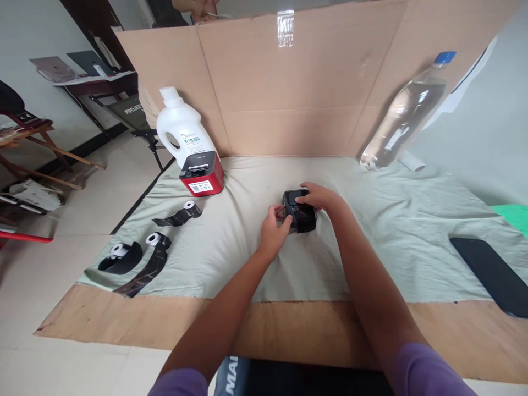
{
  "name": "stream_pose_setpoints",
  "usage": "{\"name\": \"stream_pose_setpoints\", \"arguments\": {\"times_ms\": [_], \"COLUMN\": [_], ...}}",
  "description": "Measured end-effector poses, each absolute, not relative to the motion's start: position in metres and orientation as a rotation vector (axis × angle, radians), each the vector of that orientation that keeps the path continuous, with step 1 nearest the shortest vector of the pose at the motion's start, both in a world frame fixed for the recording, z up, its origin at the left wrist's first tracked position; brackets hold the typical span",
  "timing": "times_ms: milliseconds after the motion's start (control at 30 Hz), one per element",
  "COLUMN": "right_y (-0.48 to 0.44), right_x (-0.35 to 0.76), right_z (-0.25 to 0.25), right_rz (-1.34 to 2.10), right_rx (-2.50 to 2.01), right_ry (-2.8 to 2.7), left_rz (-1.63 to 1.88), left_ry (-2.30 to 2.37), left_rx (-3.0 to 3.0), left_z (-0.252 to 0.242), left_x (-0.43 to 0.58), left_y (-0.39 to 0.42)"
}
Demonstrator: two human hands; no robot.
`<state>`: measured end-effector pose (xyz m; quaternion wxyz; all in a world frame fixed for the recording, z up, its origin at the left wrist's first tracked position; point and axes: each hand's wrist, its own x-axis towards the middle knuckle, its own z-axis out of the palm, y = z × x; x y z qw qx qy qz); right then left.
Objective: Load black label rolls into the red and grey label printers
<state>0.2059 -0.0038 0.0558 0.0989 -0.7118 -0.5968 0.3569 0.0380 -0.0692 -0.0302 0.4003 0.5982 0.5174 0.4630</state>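
Note:
A small black boxy device [306,218] rests on the pale green cloth near the middle. My left hand [275,226] grips its left side, thumb on the front corner. My right hand [317,197] is over its top and right rear, with fingers on the top face and behind it. A strip of black material hangs at the device's front. To the left lie black rolls with white cores: one small roll [190,207] with its strip pulled out, another [153,240] with a longer strip, and a third [119,251] inside a curled black strip.
A red and black printer [203,175] stands before a white detergent bottle [183,126] at back left. Cardboard [289,88] walls the back. A water bottle [406,121] leans at back right; a dark phone [490,272] lies at right. A person's hand [202,8] shows beyond the cardboard.

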Motion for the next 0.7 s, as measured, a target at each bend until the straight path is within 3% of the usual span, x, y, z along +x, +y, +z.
{"name": "stream_pose_setpoints", "arguments": {"times_ms": [700], "right_y": [-0.009], "right_x": [0.206], "right_z": [0.049], "right_rz": [1.149], "right_rx": [-2.043], "right_ry": [-1.683], "left_rz": [0.866], "left_ry": [1.459], "left_rx": [1.938], "left_z": [-0.032], "left_x": [0.038], "left_y": [-0.065]}}
